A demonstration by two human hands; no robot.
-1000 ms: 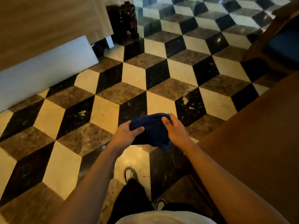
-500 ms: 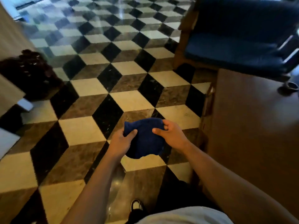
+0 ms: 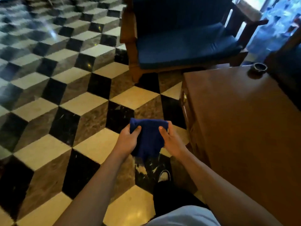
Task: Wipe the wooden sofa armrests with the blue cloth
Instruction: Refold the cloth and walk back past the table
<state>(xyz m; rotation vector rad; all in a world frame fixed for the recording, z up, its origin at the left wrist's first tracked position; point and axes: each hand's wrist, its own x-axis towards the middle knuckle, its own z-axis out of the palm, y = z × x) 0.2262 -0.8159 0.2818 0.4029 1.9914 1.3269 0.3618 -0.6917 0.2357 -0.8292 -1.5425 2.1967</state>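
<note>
right now i'm gripping the blue cloth (image 3: 149, 136) bunched between both hands, left hand (image 3: 127, 141) and right hand (image 3: 171, 141) pinching its sides, well short of the sofa armrest (image 3: 128, 28).

centre: left hand (image 3: 126, 141) and right hand (image 3: 171, 141) both grip bunched blue cloth (image 3: 149, 137) above the floor | upper middle: wooden sofa (image 3: 184, 41), blue cushions, armrests (image 3: 127, 28) apart from cloth | right: wooden table (image 3: 244, 121), small dark dish (image 3: 260, 67) at far corner | floor: cube-pattern tiles (image 3: 65, 95)
</note>
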